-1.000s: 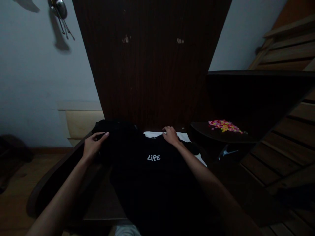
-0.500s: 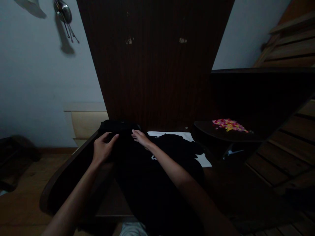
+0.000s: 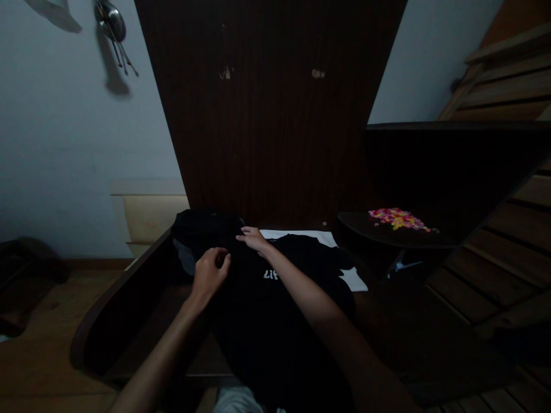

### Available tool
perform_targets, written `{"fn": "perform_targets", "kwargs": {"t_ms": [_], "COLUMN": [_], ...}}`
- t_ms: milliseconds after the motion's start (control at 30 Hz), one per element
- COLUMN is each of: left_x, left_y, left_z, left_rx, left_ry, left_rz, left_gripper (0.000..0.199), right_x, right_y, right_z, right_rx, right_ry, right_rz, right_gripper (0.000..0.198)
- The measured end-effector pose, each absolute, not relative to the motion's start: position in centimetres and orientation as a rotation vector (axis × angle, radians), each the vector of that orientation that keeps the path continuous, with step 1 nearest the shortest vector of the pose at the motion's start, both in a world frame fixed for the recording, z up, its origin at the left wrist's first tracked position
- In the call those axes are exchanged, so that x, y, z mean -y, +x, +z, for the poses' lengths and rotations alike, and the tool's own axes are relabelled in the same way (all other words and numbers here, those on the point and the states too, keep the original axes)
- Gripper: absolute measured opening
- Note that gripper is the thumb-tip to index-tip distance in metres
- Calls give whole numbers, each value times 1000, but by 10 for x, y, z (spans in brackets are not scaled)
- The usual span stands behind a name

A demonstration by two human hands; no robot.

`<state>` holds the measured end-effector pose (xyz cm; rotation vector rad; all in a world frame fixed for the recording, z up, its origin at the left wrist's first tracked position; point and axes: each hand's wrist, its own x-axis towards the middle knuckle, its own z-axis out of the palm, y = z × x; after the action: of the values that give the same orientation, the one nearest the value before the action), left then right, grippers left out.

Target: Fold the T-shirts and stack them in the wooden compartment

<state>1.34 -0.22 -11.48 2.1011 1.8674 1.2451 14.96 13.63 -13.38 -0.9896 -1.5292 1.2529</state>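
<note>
- Left hand, in the head view, is held over the left side of a black shirt, with the fingers curled and the thumb brought close to the forefinger; whether cloth is pinched between them cannot be told in the dim light.
- Right hand is placed at the far left part of the shirt, with its fingers stretched out toward the left and slightly parted; whether any cloth is gripped underneath cannot be told.
- The shirt is spread on a dark wooden bench, and its near part is extended past the bench's front edge.
- White lettering is printed on the shirt and is partly covered by the right forearm.
- White cloth is laid partly under the shirt and can be seen along the far edge and at the right.
- A dark bundle with a grey patch is set at the far left end of the bench, just beyond the left hand; what it is made of cannot be made out.
- An upright dark board is marked by two pale scuffs behind the bench.
- Small pink, red and yellow pieces are heaped on a low dark shelf at the right.
- Wooden slats are seen farther right.
- A shiny metal fitting is mounted on the pale wall at the upper left.
</note>
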Motion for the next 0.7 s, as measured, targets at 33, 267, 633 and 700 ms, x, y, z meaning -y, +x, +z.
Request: {"fn": "perform_targets", "kwargs": {"t_ms": [33, 267, 633, 700], "left_x": [1, -3, -12, -10], "left_y": [6, -14, -12, -11], "left_z": [-117, -142, -148, -149], "left_rx": [-1932, -1812, -1555, -1572], "left_ry": [2066, 1810, 1576, 1625], "left_rz": [1231, 1049, 1104, 1126], "left_gripper": [25, 24, 46, 40], "right_x": [-138, -150, -162, -163], "right_y": [150, 148, 153, 153], "right_z": [-133, -122, -124, -124], "right_rx": [1498, 1366, 1564, 1717], "right_ry": [-1020, -1124, -1201, -1240], "right_rz": [1263, 1276, 1046, 949], "right_gripper": [27, 10, 35, 33]}}
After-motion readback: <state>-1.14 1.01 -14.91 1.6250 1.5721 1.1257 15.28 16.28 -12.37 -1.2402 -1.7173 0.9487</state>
